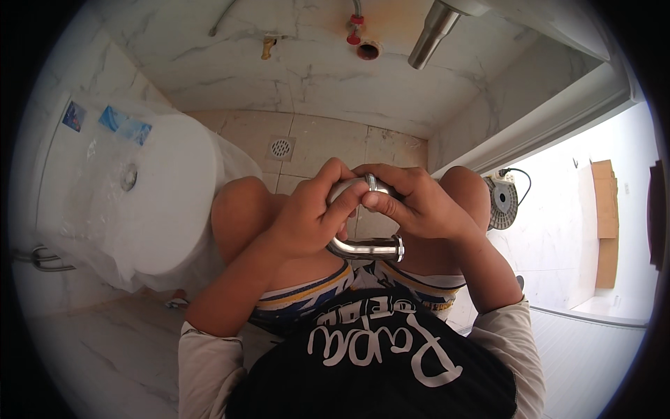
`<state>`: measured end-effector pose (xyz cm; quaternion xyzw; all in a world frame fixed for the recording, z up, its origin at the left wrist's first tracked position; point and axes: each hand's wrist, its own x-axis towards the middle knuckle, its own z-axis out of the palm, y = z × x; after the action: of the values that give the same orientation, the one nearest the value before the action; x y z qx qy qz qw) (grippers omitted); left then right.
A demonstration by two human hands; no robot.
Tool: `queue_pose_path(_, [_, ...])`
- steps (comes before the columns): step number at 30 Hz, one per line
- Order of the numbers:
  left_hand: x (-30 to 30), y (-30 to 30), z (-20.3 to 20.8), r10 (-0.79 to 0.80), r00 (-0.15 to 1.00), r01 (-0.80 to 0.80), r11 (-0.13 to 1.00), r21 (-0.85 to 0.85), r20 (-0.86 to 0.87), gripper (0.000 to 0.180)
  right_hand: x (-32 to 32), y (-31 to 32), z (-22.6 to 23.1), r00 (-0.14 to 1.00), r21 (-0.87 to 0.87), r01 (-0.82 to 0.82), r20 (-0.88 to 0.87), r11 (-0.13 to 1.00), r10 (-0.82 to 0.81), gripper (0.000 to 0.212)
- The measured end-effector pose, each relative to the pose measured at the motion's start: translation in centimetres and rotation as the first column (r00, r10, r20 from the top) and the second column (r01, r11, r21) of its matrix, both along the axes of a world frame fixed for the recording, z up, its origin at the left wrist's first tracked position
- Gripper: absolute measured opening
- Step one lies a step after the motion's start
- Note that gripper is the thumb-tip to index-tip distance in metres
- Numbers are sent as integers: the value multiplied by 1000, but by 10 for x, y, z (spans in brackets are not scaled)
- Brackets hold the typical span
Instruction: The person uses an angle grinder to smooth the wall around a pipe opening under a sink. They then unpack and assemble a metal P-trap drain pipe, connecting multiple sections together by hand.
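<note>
Between my knees I hold a shiny chrome drain trap pipe [359,248], bent in a curve, its lower arm ending in a flanged collar that points right. My left hand [328,202] is wrapped round the pipe's curved left side, its thumb near the upper joint. My right hand [399,197] closes on the upper end, where a ring nut [371,183] shows between the two thumbs. Both hands meet at that joint, and the fingers cover much of the upper pipe.
A plastic-wrapped white toilet [167,188] stands at left. Ahead are a floor drain [281,148], a brass valve [268,47], a red-handled valve [355,31], a wall hole [368,50] and a hanging metal tailpipe [434,33]. Right, a round grey ridged object [502,202] and cardboard [605,223].
</note>
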<state>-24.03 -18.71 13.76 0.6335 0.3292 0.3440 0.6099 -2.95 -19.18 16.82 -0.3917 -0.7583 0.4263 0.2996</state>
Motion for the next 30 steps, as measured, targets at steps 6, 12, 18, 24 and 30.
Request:
queue_pose_path(6, [3, -2, -5, 60, 998, -56, 986, 156, -18, 23, 0, 1, 4, 998, -124, -16, -67, 992, 8, 44])
queue_pose_path(12, [4, 3, -3, 35, 999, -38, 997, 67, 35, 25, 4, 3, -6, 981, -217, -2, -191, 976, -40, 49])
queue_pose_path(18, [-1, 10, 11, 106, 962, -171, 953, 250, 251, 41, 10, 17, -16, 909, -448, 165, -276, 879, -311, 53])
queue_pose_path(24, [2, 12, 6, 253, 931, 138, 420, 897, -262, 42, 24, 22, -16, 888, -704, 64, -283, 707, -362, 60])
queue_pose_path(30, [7, 15, -3, 313, 949, -245, 809, 535, -37, 28, 5, 7, -16, 982, -326, 97, -123, 941, -144, 63])
